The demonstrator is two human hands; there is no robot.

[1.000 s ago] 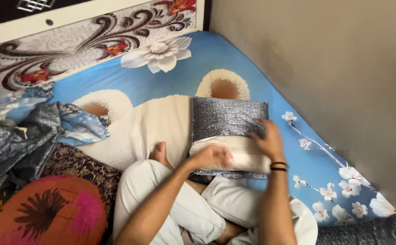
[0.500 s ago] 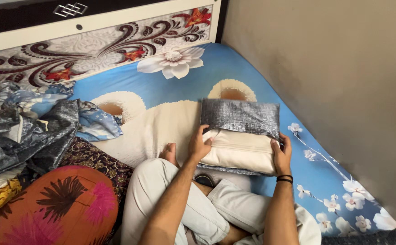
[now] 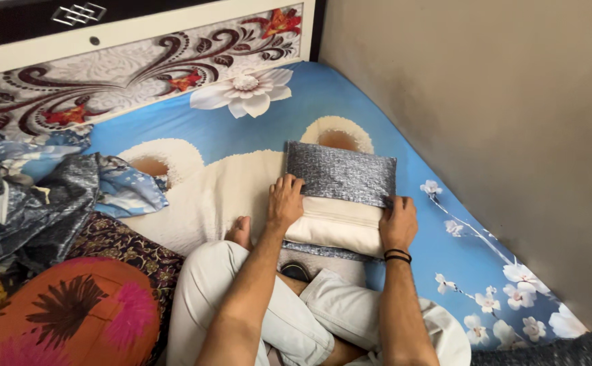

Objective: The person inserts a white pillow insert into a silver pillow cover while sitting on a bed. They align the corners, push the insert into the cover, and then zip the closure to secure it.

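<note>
Head view. Person sits cross-legged on a bed point(image 3: 350, 102) with a blue floral sheet. A grey cover point(image 3: 340, 173) half over a cream pillow point(image 3: 333, 227) lies just past the knees. Left hand point(image 3: 286, 201) lies flat on the pillow's left end, fingers touching the cover's edge. Right hand point(image 3: 397, 222) grips the right end, fingers curled at the cover's corner. Crumpled cloth point(image 3: 31, 196) and an orange cushion point(image 3: 58, 315) lie at left.
</note>
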